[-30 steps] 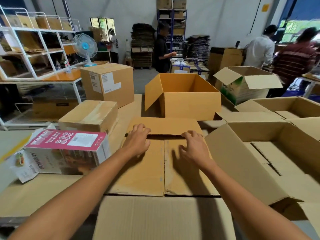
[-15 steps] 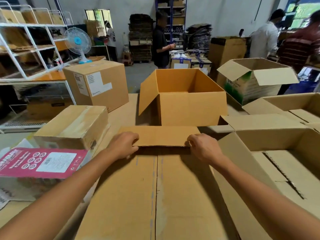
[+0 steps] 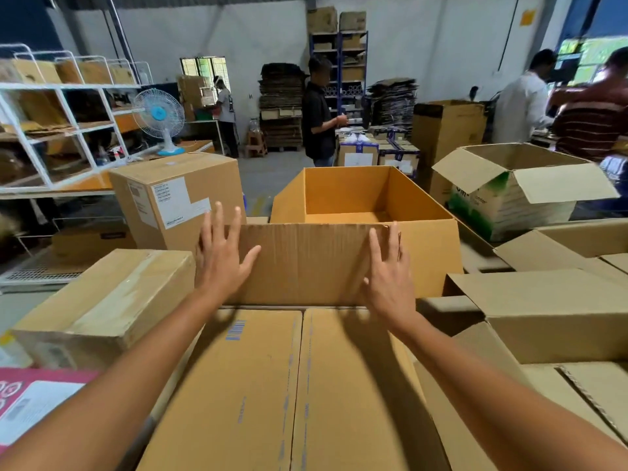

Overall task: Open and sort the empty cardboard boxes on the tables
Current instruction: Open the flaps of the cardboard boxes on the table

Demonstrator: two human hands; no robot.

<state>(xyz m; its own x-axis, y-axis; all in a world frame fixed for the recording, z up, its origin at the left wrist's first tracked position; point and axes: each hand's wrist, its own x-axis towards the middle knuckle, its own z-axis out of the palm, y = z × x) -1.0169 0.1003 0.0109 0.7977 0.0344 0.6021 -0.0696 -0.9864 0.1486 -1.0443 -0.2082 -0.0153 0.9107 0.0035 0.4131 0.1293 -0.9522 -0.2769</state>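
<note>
A brown cardboard box (image 3: 265,396) lies right in front of me, its two long top flaps meeting at a centre seam. Its far flap (image 3: 306,263) stands upright. My left hand (image 3: 222,256) presses flat on the flap's left part with fingers spread. On the flap's right part rests my right hand (image 3: 389,270), fingers straight. Behind the flap stands an open orange-brown box (image 3: 424,243), empty inside.
A taped box (image 3: 102,304) and a taller labelled box (image 3: 176,198) sit at left, a pink-topped carton (image 3: 30,399) at lower left. Open boxes (image 3: 557,321) crowd the right, with a white-and-green one (image 3: 516,198) behind. Several people stand at the back near shelves and a fan (image 3: 158,120).
The far flap went from lying flat to standing upright. Both hands rose with it and went from gripping its edge to pressing flat with straight fingers.
</note>
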